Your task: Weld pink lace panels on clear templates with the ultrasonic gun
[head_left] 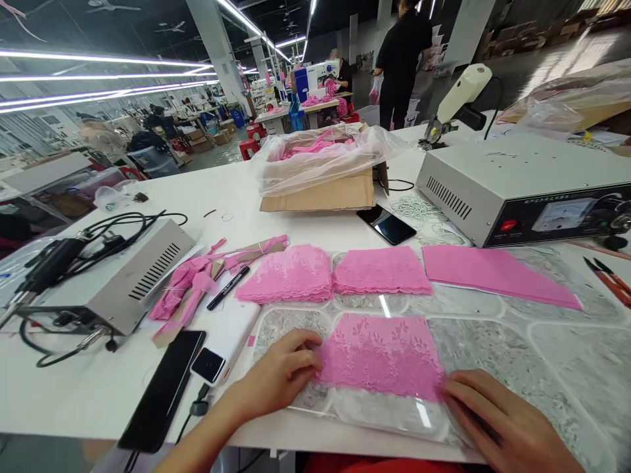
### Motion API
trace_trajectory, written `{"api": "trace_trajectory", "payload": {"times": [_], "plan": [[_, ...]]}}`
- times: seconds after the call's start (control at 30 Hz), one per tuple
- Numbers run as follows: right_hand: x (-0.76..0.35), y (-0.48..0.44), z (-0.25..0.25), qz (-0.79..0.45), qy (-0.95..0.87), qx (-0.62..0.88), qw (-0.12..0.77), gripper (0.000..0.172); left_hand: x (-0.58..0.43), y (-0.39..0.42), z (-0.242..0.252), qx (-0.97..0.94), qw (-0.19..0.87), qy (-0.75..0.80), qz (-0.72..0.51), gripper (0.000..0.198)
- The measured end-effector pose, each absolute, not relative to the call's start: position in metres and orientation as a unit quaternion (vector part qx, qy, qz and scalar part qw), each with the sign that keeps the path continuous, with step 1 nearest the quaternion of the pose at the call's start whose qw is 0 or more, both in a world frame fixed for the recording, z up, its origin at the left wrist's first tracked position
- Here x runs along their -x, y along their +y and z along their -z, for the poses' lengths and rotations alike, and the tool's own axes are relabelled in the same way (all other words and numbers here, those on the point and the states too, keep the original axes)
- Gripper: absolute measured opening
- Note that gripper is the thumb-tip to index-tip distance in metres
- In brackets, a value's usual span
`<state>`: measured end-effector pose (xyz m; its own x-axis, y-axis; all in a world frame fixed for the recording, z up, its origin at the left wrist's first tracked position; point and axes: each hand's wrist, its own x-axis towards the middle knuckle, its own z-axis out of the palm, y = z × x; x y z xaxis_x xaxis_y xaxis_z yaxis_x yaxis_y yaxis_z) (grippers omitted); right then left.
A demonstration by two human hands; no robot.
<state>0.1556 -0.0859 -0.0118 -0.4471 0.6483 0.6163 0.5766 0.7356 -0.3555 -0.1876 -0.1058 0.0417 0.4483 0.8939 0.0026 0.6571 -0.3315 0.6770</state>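
Note:
A piece of pink lace fabric (382,355) with a floral pattern lies flat on the clear-topped mat (493,341) in front of me. My left hand (286,371) pinches its left edge between thumb and curled fingers. At the lower right corner, my right hand (497,414) holds the lace with its fingertips close together; the thumb is partly hidden. Just beyond lie a stack of pink lace pieces (290,272), a second lace stack (380,270) and a pile of plain pink fabric (493,272).
Left are a grey box (118,276) with cables, a black phone (162,387), a small square device (208,365), a marker (228,288) and pink strips (187,286). A lined carton (320,190), another phone (387,225), a metered machine (532,184) and orange-handled snips (611,279) stand behind and right.

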Motion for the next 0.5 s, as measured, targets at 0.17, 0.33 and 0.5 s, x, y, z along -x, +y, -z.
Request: {"api": "trace_trajectory", "payload": {"times": [0.17,0.33,0.5], "plan": [[-0.158,-0.084,0.011,-0.047,-0.859,0.348,0.373,0.015,0.191,-0.113,-0.043,-0.799,0.296,0.501,-0.149,0.028],[-0.154,-0.08,0.006,-0.061,-0.882,0.321,0.341,0.014,0.191,-0.121,-0.026,-0.832,0.211,0.487,-0.161,0.023],[-0.16,-0.068,0.008,-0.071,-0.88,0.31,0.354,0.014,0.185,-0.117,-0.025,-0.848,0.16,0.461,-0.208,0.016]]}}
